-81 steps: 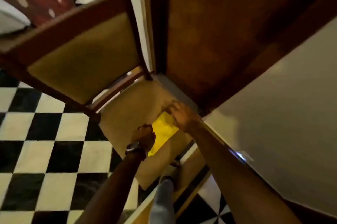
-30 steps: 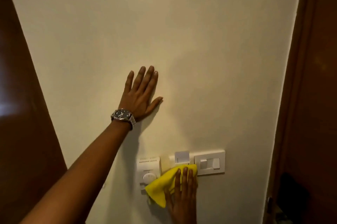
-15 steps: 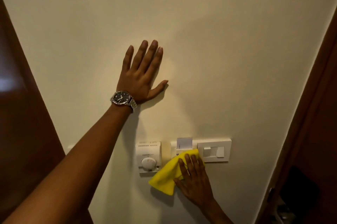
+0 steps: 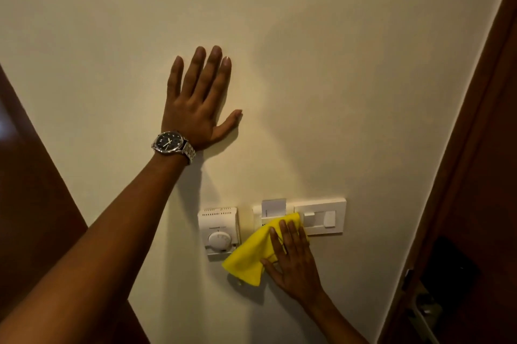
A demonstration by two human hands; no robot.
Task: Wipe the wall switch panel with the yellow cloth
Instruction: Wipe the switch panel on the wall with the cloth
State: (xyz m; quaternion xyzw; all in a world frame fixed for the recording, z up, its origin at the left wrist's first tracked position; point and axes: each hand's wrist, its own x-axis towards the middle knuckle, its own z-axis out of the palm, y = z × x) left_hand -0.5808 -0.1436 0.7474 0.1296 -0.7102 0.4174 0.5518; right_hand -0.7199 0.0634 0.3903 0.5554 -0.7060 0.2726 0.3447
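Observation:
A white switch panel [image 4: 321,215] is fixed low on the cream wall, with a card slot holding a white card [image 4: 273,207] at its left end. My right hand [image 4: 293,257] presses the yellow cloth [image 4: 249,257] flat against the panel's left part, fingers pointing up. The cloth hangs down and to the left below the panel. My left hand [image 4: 198,103], a metal watch on its wrist, rests flat and spread on the bare wall well above, holding nothing.
A white thermostat with a round dial [image 4: 219,231] sits just left of the panel, its lower right corner touched by the cloth. Dark wooden door surfaces flank the wall at left [image 4: 30,203] and right [image 4: 475,203], with a metal handle [image 4: 425,313] low right.
Earlier the cloth lay on a chair seat under both hands. Since then it is at the wall; over the last second my right hand and cloth shifted slightly right along the panel.

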